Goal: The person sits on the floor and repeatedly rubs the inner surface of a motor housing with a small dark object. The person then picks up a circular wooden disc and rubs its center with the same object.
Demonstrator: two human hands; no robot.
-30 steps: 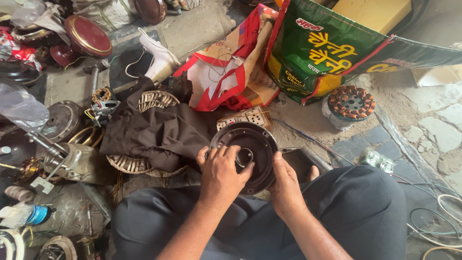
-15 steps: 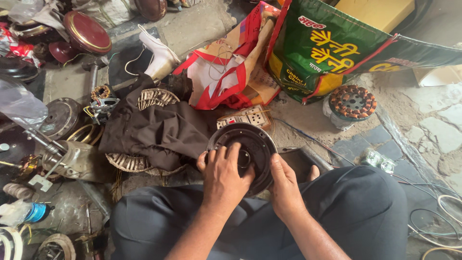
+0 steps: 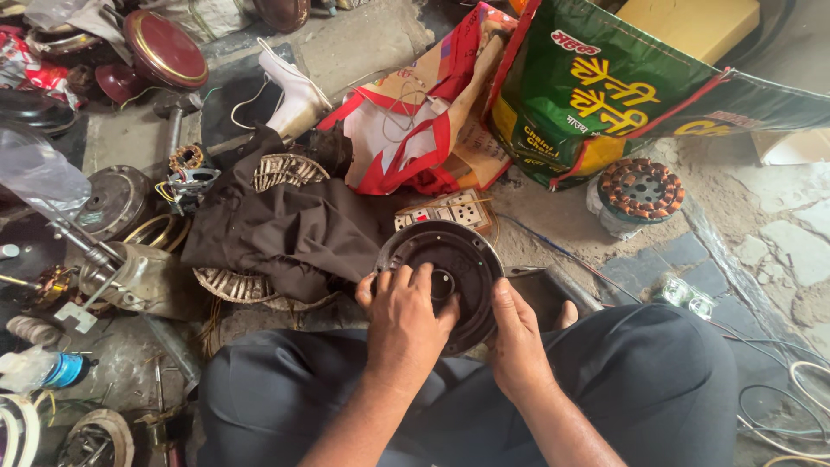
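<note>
A round dark metal fan-motor cover rests between my knees, its hollow side up with a hole at the centre. My left hand lies over its near left part, fingers spread on the inner face. On the cover's right rim, my right hand grips the edge. Both hands hold the cover steady above my dark trousers.
A dark cloth lies over a wound coil to the left. A copper-wound stator sits at right, a green sack and a red-white bag behind. Motor parts, a hammer and a switch board crowd the floor.
The cover has been shifted slightly; my left hand has slid further over its inner face. My right hand stays on the right rim.
</note>
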